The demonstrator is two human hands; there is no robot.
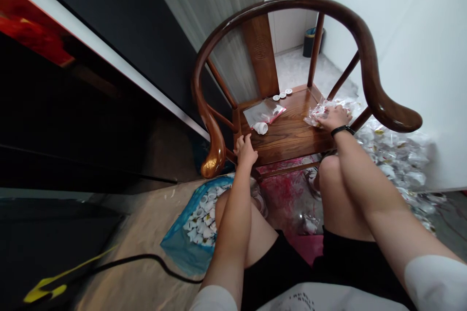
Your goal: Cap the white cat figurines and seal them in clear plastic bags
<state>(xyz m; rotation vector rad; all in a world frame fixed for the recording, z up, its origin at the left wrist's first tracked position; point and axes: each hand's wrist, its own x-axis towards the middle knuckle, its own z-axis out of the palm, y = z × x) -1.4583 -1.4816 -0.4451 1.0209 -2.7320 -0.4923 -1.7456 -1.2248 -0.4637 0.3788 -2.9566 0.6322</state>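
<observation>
My left hand (246, 149) is at the front left edge of the wooden chair seat (292, 138), fingers apart and holding nothing. Just beyond its fingertips lies a small white plastic part (260, 128), round and hollow at one end. Behind that part is a flat clear zip bag (263, 112) with a red edge. Three white round caps (282, 95) sit in a row near the backrest. At the right side of the seat, my right hand (335, 117) has its fingers curled into crumpled clear plastic bags (314, 114); the fingertips are partly hidden.
A curved brown armrest (292, 2) rings the seat. Lower left, a blue sack (175, 235) holds many white pieces (204, 218). Bagged white items (401, 160) are heaped beside the white wall at right. A black cable (146, 256) crosses the floor. A bin (309, 44) stands behind.
</observation>
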